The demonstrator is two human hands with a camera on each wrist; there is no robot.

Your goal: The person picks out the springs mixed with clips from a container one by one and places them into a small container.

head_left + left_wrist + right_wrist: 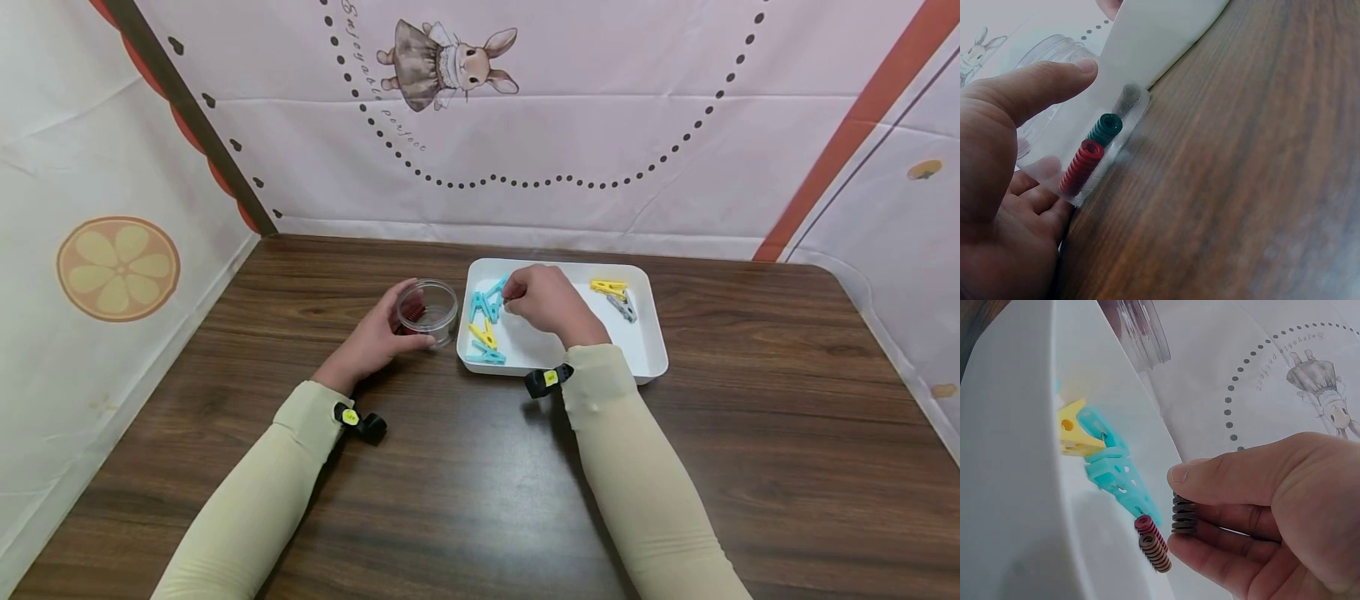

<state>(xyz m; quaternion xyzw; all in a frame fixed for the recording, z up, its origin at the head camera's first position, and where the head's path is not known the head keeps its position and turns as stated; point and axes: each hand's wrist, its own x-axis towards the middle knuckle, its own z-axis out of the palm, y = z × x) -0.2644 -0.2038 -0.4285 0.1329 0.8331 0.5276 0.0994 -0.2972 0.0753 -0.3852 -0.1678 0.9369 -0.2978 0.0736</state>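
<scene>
My left hand point(377, 337) holds a clear round jar point(448, 313) by its side, just left of the white tray point(536, 350). Inside the jar, the left wrist view shows a red spring point(1080, 169), a green spring point(1104, 129) and a blurred greyish piece point(1128, 97). Over the tray, my right hand point(553, 302) pinches a dark grey spring point(1184, 515) between thumb and fingers. Below it in the tray lie a maroon spring point(1143, 523) and a brown spring point(1155, 554), beside light-blue clothespins point(1121, 481) and a yellow clothespin point(1077, 428).
Yellow clothespins point(609, 287) and a grey clothespin point(622, 308) lie at the tray's right end. The brown wooden table point(450, 483) surrounds the tray. Printed cloth point(600, 117) hangs behind the table and along both sides.
</scene>
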